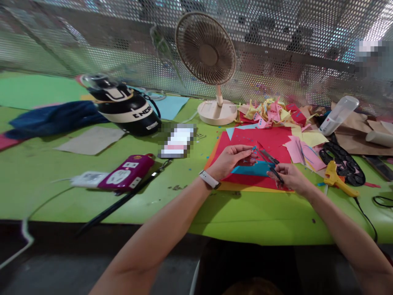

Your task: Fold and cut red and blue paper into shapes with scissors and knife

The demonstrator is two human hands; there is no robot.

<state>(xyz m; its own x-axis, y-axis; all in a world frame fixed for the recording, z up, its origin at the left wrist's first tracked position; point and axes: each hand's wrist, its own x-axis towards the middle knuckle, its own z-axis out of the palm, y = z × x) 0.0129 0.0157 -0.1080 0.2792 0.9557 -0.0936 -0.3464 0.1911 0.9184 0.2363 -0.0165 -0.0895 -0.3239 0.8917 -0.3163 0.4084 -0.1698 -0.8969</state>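
My left hand (pixel 238 157), with a watch on its wrist, pinches a tiny piece of blue paper (pixel 254 148) between thumb and fingers. Around the handles of a pair of dark scissors (pixel 272 160) my right hand (pixel 287 177) is closed, and the blades point up and left toward the blue piece. Whether the blades touch it, I cannot tell. Beneath both hands lie red paper sheets (pixel 267 138), with a blue strip of paper (pixel 250 169) on top and a yellow-orange sheet (pixel 242 185) under them. Small blue scraps are scattered about.
Behind the sheets stand a fan (pixel 218 110) and a pile of paper scraps (pixel 273 112). On the right are a yellow glue gun (pixel 337 180), a clear bottle (pixel 339 116) and a black tray (pixel 342 164). Leftward lie a phone (pixel 178 141), a purple power strip (pixel 127 172) and a black jug (pixel 125 108).
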